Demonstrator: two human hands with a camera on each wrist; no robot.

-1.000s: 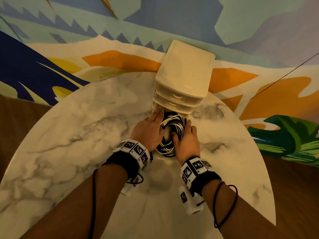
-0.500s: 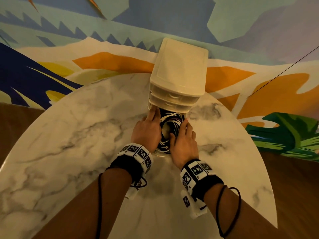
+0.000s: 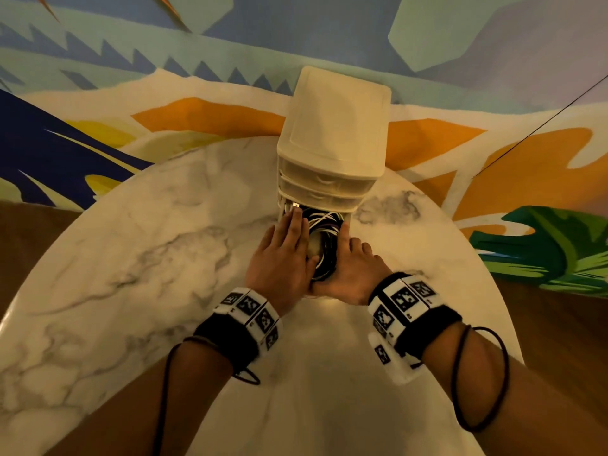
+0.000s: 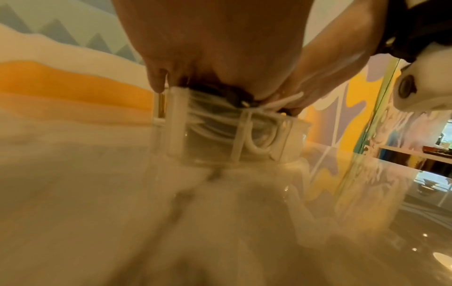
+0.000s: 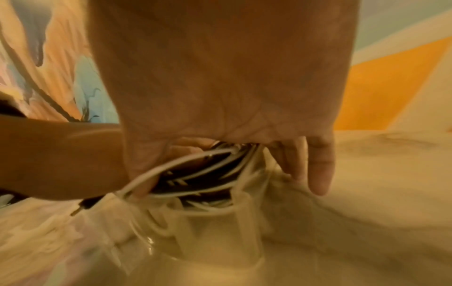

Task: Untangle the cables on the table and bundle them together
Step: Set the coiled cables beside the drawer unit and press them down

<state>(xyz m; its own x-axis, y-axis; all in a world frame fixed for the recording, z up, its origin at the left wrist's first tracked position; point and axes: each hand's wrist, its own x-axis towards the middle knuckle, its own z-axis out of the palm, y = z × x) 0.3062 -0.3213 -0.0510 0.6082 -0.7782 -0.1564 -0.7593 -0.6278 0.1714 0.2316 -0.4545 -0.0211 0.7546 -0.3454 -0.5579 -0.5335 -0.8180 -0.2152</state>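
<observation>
A coil of white and black cables [image 3: 324, 240] lies in the clear bottom drawer [image 4: 232, 139] of a small cream drawer unit [image 3: 335, 136]. The drawer stands partly out of the unit. My left hand [image 3: 279, 255] lies flat with straight fingers on the drawer's left side and over the cables. My right hand [image 3: 350, 263] rests on the right side, with its thumb across the drawer's front edge. In the right wrist view the cables [image 5: 195, 174] show under the palm [image 5: 220, 77]. A black plug [image 5: 83, 207] sticks out at the left.
The drawer unit stands at the far edge of a round white marble table [image 3: 131, 258]. Two upper drawers [image 3: 325, 182] are closed. A painted wall rises just behind the unit, and a thin black cord [image 3: 539, 126] crosses it at the right.
The drawer with the cables has slid further into the unit. Both hands have moved forward with it and drawn closer together, with the right thumb now meeting the left hand.
</observation>
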